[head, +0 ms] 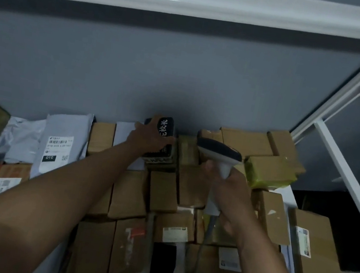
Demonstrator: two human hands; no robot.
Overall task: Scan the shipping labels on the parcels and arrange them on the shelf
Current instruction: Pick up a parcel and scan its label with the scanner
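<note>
Left hand (147,139) is curled over the top of a dark box with white characters (161,142), fingers wrapped round its upper edge and thumb along the near side, the box standing upright against the grey back wall (161,73) in the rear row. Right hand (229,192) grips the handle of one handheld scanner (220,157), fingers closed tight round it, the grey-and-white head pointing left toward that dark box, its cable trailing down past the wrist. Two hands, one scanner, one dark box in play. Around them the white shelf (294,200) is packed: well over a dozen brown cardboard parcels (129,196) in rows, touching side by side. At far left lie three or so grey poly mailers, one grey mailer (59,144) showing a barcode label marked 010. A yellow-taped box (268,172) sits just right of the scanner head.
</note>
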